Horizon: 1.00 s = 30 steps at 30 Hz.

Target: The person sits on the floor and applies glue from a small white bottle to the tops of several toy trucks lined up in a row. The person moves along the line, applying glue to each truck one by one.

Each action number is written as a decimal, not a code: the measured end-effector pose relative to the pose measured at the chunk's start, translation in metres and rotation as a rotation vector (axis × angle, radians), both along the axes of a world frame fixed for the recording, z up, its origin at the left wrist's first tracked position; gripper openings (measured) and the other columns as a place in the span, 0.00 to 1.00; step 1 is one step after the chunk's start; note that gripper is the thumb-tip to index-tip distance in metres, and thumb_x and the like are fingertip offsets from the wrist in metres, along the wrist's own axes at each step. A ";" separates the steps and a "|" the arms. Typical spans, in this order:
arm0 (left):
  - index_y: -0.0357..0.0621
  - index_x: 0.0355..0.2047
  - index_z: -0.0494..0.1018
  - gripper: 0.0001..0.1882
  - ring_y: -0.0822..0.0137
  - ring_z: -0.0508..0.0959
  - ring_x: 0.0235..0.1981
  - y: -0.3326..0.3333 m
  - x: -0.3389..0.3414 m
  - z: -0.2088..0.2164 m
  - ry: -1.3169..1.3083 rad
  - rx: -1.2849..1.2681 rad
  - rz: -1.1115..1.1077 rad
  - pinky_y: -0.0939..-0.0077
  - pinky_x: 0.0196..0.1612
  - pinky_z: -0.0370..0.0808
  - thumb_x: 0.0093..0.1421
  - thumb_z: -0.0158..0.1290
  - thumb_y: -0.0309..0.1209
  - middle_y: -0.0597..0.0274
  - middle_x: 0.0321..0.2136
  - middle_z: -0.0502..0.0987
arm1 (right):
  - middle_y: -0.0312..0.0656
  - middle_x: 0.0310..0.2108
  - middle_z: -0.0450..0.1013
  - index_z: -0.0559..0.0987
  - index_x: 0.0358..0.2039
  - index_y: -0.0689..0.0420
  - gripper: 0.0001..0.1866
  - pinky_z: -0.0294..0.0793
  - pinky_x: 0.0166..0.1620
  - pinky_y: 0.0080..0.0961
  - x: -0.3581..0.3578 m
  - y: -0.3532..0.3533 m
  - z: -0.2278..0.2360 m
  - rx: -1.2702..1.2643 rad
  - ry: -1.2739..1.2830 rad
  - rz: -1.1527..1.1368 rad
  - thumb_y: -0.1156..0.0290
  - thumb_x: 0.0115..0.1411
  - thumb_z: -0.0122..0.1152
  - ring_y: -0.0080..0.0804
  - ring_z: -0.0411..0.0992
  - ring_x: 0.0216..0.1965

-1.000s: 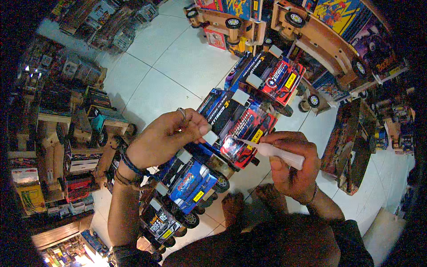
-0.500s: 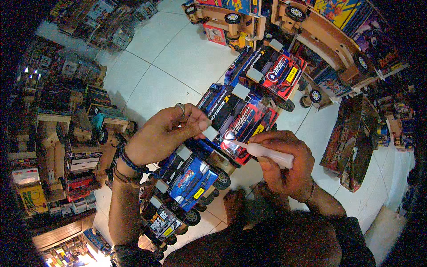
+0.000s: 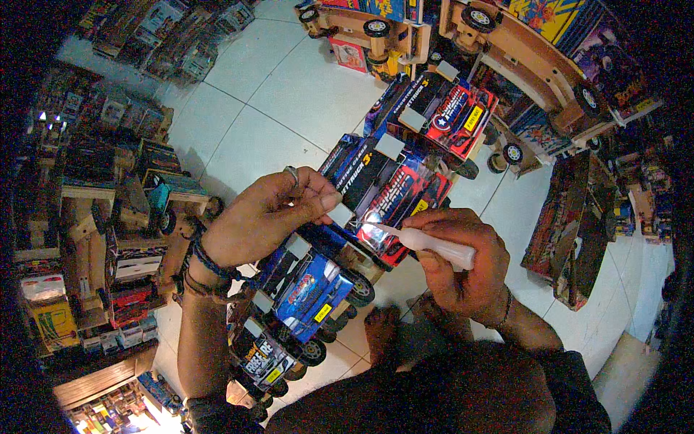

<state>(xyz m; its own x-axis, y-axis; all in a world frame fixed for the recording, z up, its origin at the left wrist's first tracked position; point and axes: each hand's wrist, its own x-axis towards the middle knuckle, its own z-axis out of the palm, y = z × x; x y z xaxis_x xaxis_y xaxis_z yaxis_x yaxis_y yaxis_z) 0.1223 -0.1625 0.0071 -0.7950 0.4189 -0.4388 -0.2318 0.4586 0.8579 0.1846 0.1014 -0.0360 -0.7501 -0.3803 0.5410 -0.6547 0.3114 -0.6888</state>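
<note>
My right hand [image 3: 463,267] grips a small white squeeze bottle [image 3: 441,247] with a thin tapering nozzle. The nozzle tip meets, or nearly meets, the front of a toy truck [image 3: 394,192] with a dark roof and red-and-blue printed panels. On the truck's near left corner, my left hand [image 3: 271,213] pinches a small white rectangular piece [image 3: 340,213] between thumb and fingers. Similar white pieces stick out from the neighbouring trucks: a blue toy truck [image 3: 307,293] on the near side, and another red-and-blue toy truck [image 3: 448,116] beyond.
A black-and-grey toy truck [image 3: 262,354] ends the row nearest me. Wooden truck bodies with black wheels [image 3: 528,54] lie tipped at the far right. More wooden toy vehicles [image 3: 137,210] are stacked at left. A long dark-red truck body [image 3: 567,231] rests on the tiled floor [image 3: 271,94].
The bottle has shifted very slightly left, its nozzle still by the truck's front. My left hand keeps its pinch on the white piece, almost unmoved.
</note>
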 end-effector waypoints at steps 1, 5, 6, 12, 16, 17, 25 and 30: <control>0.37 0.41 0.74 0.13 0.76 0.77 0.35 0.000 0.000 0.000 0.008 0.009 -0.006 0.80 0.42 0.75 0.68 0.54 0.36 0.68 0.32 0.76 | 0.59 0.40 0.77 0.67 0.46 0.64 0.14 0.79 0.42 0.35 0.001 0.000 -0.001 -0.007 -0.011 -0.004 0.74 0.63 0.58 0.42 0.79 0.38; 0.37 0.41 0.74 0.12 0.76 0.77 0.35 0.001 0.000 0.001 0.033 0.020 -0.013 0.79 0.42 0.75 0.68 0.54 0.36 0.68 0.32 0.76 | 0.59 0.40 0.77 0.67 0.47 0.62 0.16 0.79 0.44 0.37 0.004 0.002 -0.003 -0.089 -0.054 -0.018 0.70 0.63 0.59 0.44 0.79 0.39; 0.37 0.41 0.74 0.12 0.76 0.77 0.35 0.001 0.001 0.001 0.034 0.017 -0.007 0.79 0.42 0.75 0.68 0.54 0.36 0.68 0.32 0.76 | 0.58 0.41 0.77 0.67 0.47 0.61 0.16 0.79 0.45 0.38 0.005 0.004 -0.003 -0.122 -0.041 -0.020 0.69 0.63 0.59 0.44 0.79 0.40; 0.39 0.42 0.74 0.12 0.77 0.77 0.37 -0.006 0.005 -0.002 0.096 -0.074 -0.017 0.79 0.43 0.74 0.69 0.54 0.37 0.69 0.33 0.77 | 0.56 0.45 0.78 0.71 0.51 0.50 0.22 0.78 0.46 0.39 0.022 0.005 -0.012 -0.094 -0.138 0.128 0.65 0.58 0.68 0.49 0.80 0.43; 0.41 0.42 0.75 0.12 0.78 0.77 0.38 -0.019 0.015 -0.002 0.220 -0.069 0.042 0.80 0.44 0.73 0.69 0.53 0.37 0.68 0.34 0.79 | 0.49 0.46 0.80 0.73 0.52 0.50 0.26 0.79 0.44 0.38 0.026 -0.004 -0.022 -0.056 -0.139 0.206 0.68 0.53 0.71 0.46 0.81 0.41; 0.41 0.42 0.75 0.12 0.78 0.77 0.39 -0.022 0.018 -0.001 0.218 -0.086 0.074 0.79 0.44 0.72 0.69 0.53 0.37 0.68 0.34 0.79 | 0.49 0.45 0.80 0.74 0.51 0.51 0.24 0.79 0.44 0.38 0.026 -0.006 -0.022 -0.065 -0.150 0.213 0.69 0.53 0.70 0.46 0.81 0.41; 0.43 0.40 0.76 0.10 0.79 0.72 0.32 -0.026 0.052 0.017 0.225 -0.217 0.175 0.81 0.39 0.70 0.67 0.56 0.36 0.72 0.31 0.77 | 0.46 0.43 0.81 0.78 0.47 0.55 0.17 0.80 0.45 0.37 0.025 -0.015 -0.009 -0.071 -0.323 0.122 0.66 0.57 0.67 0.45 0.81 0.42; 0.43 0.39 0.76 0.10 0.79 0.71 0.31 -0.027 0.053 0.006 0.191 -0.199 0.182 0.81 0.37 0.70 0.67 0.57 0.37 0.72 0.30 0.76 | 0.47 0.41 0.81 0.77 0.45 0.57 0.17 0.81 0.42 0.35 0.028 -0.024 -0.021 -0.262 -0.219 -0.001 0.68 0.56 0.71 0.43 0.81 0.39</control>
<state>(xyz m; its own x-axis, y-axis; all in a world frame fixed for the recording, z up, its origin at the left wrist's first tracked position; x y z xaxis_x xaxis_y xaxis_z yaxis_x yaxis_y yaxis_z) 0.1750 -0.1894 0.0136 -0.9247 0.1836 -0.3335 -0.1687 0.5876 0.7914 0.2125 0.0775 -0.0568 -0.8597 -0.2492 0.4460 -0.4819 0.1057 -0.8698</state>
